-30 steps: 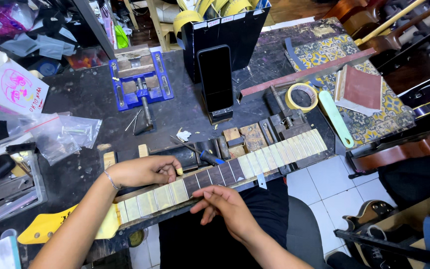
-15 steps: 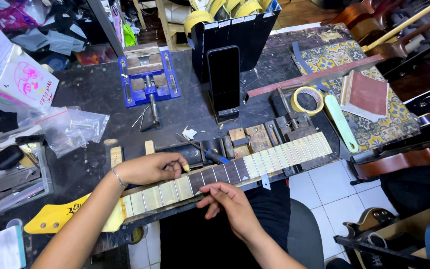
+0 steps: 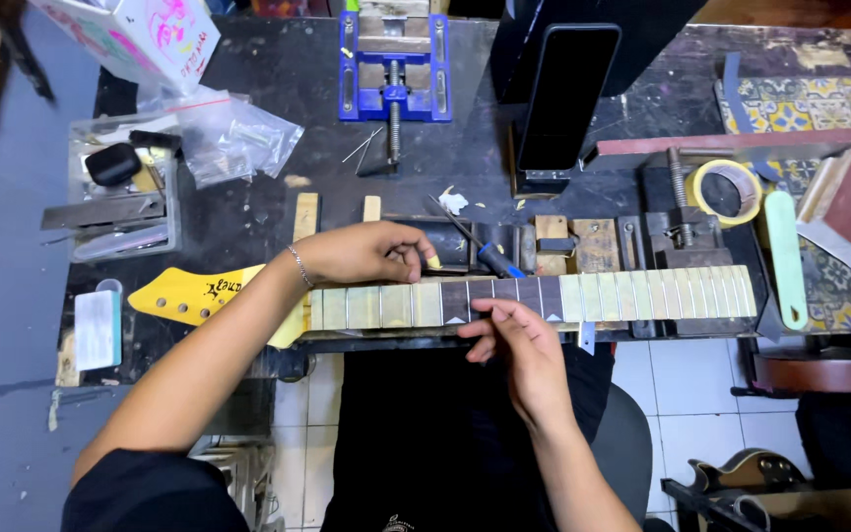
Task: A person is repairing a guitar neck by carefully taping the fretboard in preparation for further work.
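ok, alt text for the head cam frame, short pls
Seen from above, a person's left hand and right hand rest on a guitar neck with a yellow headstock, lying across a dark cluttered workbench. A blue vise, upright phone and tape roll sit behind.

Bare dark table (image 3: 248, 212) lies open in the upper middle of the frame, between the plastic bag (image 3: 233, 138) at upper left and the blue vise (image 3: 393, 69). The upright black phone (image 3: 565, 99) blocks the upper centre. Right of it, the clamp blocks (image 3: 583, 244), tape roll (image 3: 728, 192) and green file (image 3: 782, 258) crowd the way. The guitar neck (image 3: 544, 298) bars the table's near edge; below it, over the tiled floor (image 3: 682, 394), is free room.
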